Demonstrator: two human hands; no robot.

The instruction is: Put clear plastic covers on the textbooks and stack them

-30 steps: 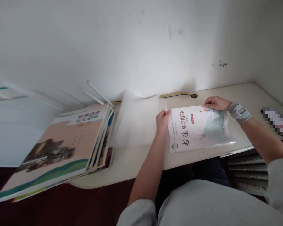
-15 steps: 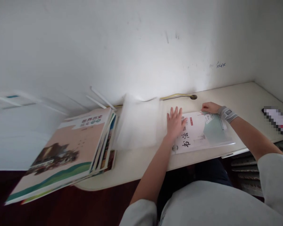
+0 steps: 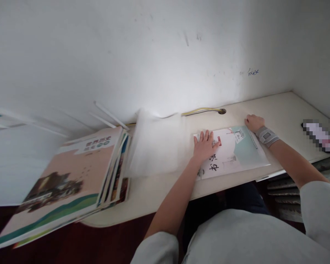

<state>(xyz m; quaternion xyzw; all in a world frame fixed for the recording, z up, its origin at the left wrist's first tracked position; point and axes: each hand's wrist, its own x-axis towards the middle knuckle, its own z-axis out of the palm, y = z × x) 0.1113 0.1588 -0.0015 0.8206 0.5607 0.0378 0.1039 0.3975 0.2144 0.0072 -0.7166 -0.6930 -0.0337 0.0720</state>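
Observation:
A calligraphy book (image 3: 225, 152) with a white and pale-green cover lies sideways on the desk in a clear plastic cover (image 3: 260, 159). My left hand (image 3: 205, 146) rests flat on its left part, fingers spread, hiding some of the printed title. At the book's far right corner is my right hand (image 3: 254, 123), a grey band on its wrist. Its fingers are curled closed against the desk, and whether they pinch anything is hidden. To the left of the book lies a blank translucent plastic sheet or cover (image 3: 156, 146).
A stack of books, a history book (image 3: 63, 176) on top, lies at the desk's left and juts past its front edge. A phone (image 3: 319, 135) lies at the right. Yellow and black cables (image 3: 200, 110) enter a hole along the wall. The desk (image 3: 143, 201) ends in a rounded front-left corner.
My right hand has slid rightward along the book's far edge to its corner. My left hand stays on the cover, a little lower. The view has shifted slightly right.

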